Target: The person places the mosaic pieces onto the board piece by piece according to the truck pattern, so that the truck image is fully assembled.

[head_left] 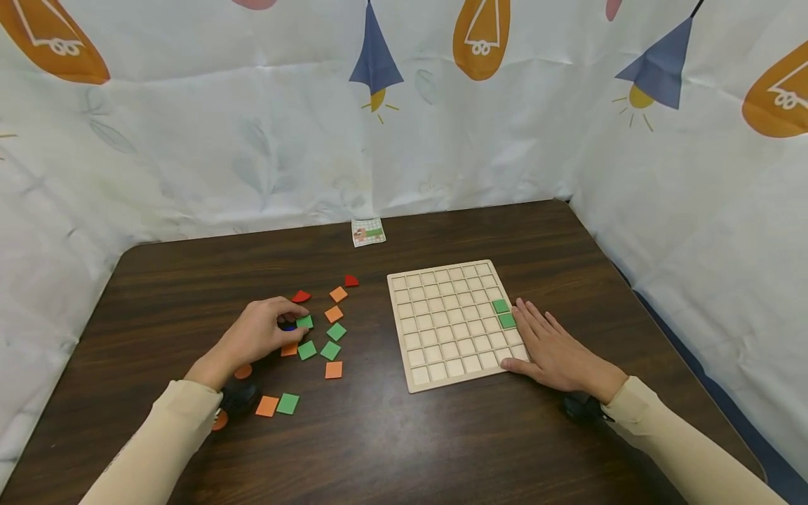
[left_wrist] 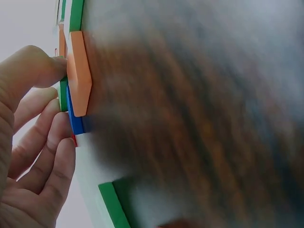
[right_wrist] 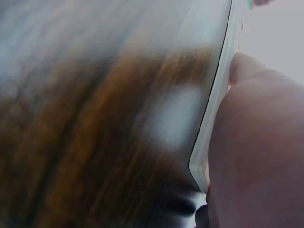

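My left hand [head_left: 261, 326] is over the loose pieces on the left of the table. Its thumb and fingertips pinch a green square tile [head_left: 304, 322], whose edge [left_wrist: 62, 97] shows between them in the left wrist view. A blue piece [left_wrist: 73, 111] and an orange tile [left_wrist: 80, 73] lie right beside these fingers. My right hand [head_left: 555, 354] rests with fingers extended along the right edge of a pale wooden grid board [head_left: 435, 382]. Two green tiles [head_left: 501, 306] sit in the board's cells beside its fingertips.
More green and orange square tiles [head_left: 334, 369] lie scattered left of the board, with two red pieces [head_left: 351, 280] behind them. Orange round pieces [head_left: 219, 420] are near the left wrist. A small printed card [head_left: 368, 232] lies at the table's back edge, before a patterned curtain [head_left: 303, 140].
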The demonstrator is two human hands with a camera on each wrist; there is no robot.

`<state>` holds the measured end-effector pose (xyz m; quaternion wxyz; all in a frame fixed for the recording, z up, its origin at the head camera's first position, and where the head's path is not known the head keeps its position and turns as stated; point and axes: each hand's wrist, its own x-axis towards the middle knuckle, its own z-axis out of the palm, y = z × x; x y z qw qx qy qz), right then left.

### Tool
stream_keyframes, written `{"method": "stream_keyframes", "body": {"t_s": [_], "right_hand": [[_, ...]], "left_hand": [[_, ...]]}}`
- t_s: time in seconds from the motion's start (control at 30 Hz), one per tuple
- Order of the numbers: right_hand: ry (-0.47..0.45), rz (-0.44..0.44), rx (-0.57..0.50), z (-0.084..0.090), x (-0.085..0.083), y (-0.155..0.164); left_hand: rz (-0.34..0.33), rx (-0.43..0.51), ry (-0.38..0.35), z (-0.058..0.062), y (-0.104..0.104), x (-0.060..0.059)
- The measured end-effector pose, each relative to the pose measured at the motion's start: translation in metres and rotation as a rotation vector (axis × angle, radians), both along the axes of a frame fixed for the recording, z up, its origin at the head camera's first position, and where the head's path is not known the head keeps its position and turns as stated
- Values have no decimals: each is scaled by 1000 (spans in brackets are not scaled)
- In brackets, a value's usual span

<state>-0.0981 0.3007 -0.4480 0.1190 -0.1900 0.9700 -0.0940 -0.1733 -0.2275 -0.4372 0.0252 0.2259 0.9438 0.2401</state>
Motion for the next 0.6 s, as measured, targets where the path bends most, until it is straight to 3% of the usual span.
{"method": "stream_keyframes", "body": {"t_s": [0.6], "right_hand": [[10,2,4,-1,0,0]], "left_hand": [[21,17,1,3,9,2]]}}
